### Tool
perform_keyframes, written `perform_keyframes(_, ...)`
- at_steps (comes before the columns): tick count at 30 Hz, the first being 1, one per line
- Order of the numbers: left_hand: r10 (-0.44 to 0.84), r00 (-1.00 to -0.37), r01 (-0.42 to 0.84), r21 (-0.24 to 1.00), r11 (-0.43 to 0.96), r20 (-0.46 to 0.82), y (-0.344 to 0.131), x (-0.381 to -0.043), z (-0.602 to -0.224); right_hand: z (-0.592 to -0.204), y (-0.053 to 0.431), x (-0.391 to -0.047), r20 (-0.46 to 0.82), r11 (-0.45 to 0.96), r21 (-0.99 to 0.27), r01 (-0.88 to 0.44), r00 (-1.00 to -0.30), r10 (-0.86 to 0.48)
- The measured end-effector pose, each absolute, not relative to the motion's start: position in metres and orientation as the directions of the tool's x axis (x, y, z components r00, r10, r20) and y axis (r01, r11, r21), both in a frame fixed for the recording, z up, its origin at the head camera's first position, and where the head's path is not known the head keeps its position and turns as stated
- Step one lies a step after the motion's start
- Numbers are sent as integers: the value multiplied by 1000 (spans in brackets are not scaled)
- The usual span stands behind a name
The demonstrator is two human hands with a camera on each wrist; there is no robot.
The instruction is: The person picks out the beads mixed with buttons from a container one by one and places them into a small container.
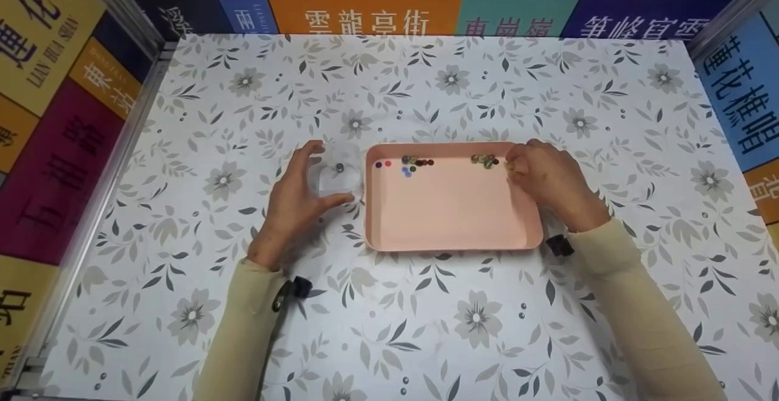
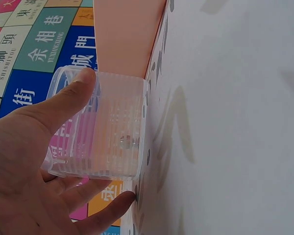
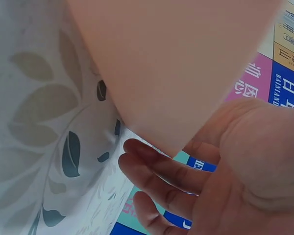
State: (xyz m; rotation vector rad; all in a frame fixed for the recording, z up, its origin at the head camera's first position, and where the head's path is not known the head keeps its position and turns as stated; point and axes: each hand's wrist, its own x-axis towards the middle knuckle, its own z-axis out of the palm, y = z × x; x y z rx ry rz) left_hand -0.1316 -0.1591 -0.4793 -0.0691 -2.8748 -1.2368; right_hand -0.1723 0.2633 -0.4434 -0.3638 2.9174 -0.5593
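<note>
A clear plastic box (image 2: 120,127) stands on the tabletop, one glass marble (image 1: 339,168) inside it. My left hand (image 1: 295,191) holds this box between thumb and fingers, right beside the tray's left wall. The pink tray (image 1: 453,218) has several small marbles along its back side: a mixed group (image 1: 420,162) at the left and a greenish group (image 1: 485,160) at the right. Over the tray's back right corner reaches my right hand (image 1: 548,176), its thumb and index finger pinching a yellow-green marble (image 1: 510,165). In the right wrist view, the tray wall hides those fingertips.
A flower-patterned cover (image 1: 389,322) lies over the table. Colourful panels with lettering (image 1: 365,14) stand along the back and both sides. Dark wrist straps or mounts (image 1: 560,244) show beside both sleeves.
</note>
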Motion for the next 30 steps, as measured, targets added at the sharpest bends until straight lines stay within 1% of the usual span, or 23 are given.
perform_keyframes(6,26,-999,33,737,675,21,-159,-133,-477,-443,260,-176,-93,920,-338,-198,-966,-242)
perform_keyframes(14,43,-997,71,732,678,57,-161,-132,-480,-447,262,-173,-46,920,-321,-223,-967,-250)
perform_keyframes(21,41,-999,33,742,670,7,-159,-129,-482,-452,261,-169,-45,928,-304,-215,-970,-239)
perform_keyframes(30,30,-1000,24,734,679,4,-160,-133,-479,-448,257,-173,-22,939,-271,-210,-974,-225)
